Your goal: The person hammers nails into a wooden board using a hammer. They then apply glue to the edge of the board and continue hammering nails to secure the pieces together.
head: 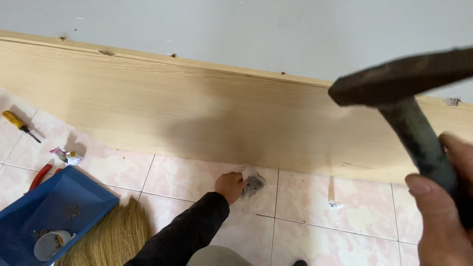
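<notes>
Left hand (230, 186) reaches down to the tiled floor (315, 241), fingers closed on a small clear bag (253, 183) of dark bits lying by the foot of the wooden board (197, 113). Right hand (443, 212) grips a hammer (409, 98) by the handle, raised close to camera. Far left: screwdriver (18, 124), blue bin (49, 207), broom (116, 234).

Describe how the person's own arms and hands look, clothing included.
Both hands are bare: no gloves, rings or watch show. The left hand comes out of a long black sleeve that covers the arm to the wrist, its cuff loose. The right hand fills the frame's corner, blurred, thumbnail short; its wrist and any sleeve are out of view.
</notes>
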